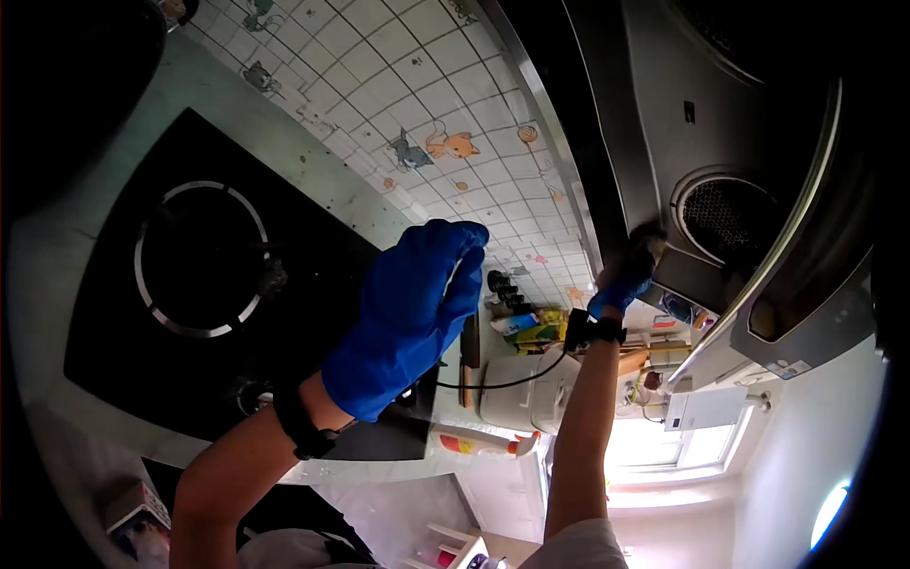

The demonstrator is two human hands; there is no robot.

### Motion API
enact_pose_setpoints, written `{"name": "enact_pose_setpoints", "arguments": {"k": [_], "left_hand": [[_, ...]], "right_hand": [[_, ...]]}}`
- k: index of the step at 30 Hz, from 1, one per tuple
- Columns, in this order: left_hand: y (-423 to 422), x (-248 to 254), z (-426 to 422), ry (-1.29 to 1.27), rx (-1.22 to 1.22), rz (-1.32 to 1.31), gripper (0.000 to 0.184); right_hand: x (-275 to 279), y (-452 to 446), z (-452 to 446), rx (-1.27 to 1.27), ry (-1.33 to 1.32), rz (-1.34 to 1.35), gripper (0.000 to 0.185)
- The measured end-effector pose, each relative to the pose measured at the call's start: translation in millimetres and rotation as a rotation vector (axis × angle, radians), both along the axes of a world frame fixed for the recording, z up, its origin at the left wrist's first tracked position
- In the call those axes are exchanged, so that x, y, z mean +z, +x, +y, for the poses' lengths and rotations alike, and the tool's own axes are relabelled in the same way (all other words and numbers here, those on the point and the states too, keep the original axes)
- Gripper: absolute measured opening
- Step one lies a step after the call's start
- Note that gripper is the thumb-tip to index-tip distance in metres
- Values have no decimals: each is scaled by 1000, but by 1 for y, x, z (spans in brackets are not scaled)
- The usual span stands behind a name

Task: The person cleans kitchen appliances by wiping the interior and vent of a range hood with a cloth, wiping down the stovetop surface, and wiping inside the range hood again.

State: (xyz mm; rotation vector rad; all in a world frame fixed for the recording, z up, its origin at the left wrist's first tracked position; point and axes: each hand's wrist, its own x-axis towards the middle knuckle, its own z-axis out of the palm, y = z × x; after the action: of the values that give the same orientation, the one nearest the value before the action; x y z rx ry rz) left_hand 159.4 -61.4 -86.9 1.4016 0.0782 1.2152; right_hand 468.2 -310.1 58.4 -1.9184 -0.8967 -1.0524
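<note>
We see the hood [684, 142] up and to the right of our left hand [413, 308], its long axis running from the top of the view down toward the lower right. Our right hand [621, 289] is the nearer of the 2, raised to the hood's underside. It looks closed around a dark pad [648, 239], too blurred for us to tell its long axis. That pad sits just past the right fingertips, left of the round grille [728, 220], seemingly against the hood. Our left hand is half curled above the stove [294, 218], well apart from the pad. Nothing shows in it, but its palm is hidden, so we cannot tell whether it grips anything.
</note>
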Motion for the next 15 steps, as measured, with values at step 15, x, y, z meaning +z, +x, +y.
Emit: {"name": "enact_pose_setpoints", "arguments": {"k": [15], "left_hand": [[0,-2,-12,-21,-29,11,26]], "right_hand": [[-26,90,61,-560,-329,-129,29]]}}
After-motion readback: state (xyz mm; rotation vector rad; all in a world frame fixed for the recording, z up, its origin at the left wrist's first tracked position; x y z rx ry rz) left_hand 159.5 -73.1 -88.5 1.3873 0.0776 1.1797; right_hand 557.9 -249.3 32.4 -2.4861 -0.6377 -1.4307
